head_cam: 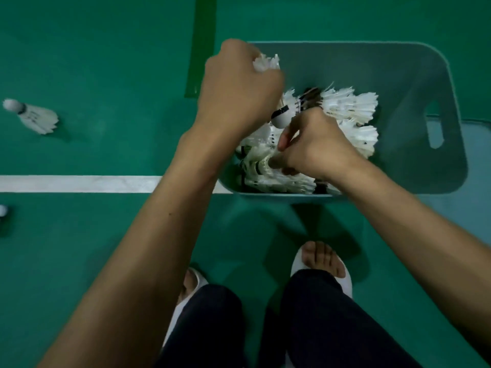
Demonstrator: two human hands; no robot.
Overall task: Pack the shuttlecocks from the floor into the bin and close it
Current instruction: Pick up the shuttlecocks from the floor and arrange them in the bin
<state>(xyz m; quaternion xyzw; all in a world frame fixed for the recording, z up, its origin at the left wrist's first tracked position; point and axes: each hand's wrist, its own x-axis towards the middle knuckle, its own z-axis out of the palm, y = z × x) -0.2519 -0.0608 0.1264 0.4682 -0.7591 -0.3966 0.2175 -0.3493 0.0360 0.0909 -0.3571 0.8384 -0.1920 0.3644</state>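
Note:
A grey-blue plastic bin (pixel 414 83) stands open on the green court floor, its left half filled with several white shuttlecocks (pixel 350 102). My left hand (pixel 239 94) hovers over the bin's left rim and grips a shuttlecock (pixel 267 63), its feathers sticking out above my fist and a cork showing below. My right hand (pixel 316 147) is down in the bin, fingers curled round a shuttlecock (pixel 273 162) in the pile. One more shuttlecock (pixel 34 116) lies on the floor at far left. Another cork (pixel 3 210) peeks in at the left edge.
A white court line (pixel 79 184) runs left from the bin, and a dark green strip (pixel 202 43) runs away behind it. My feet in white slippers (pixel 342 281) stand just in front of the bin. No lid is in view.

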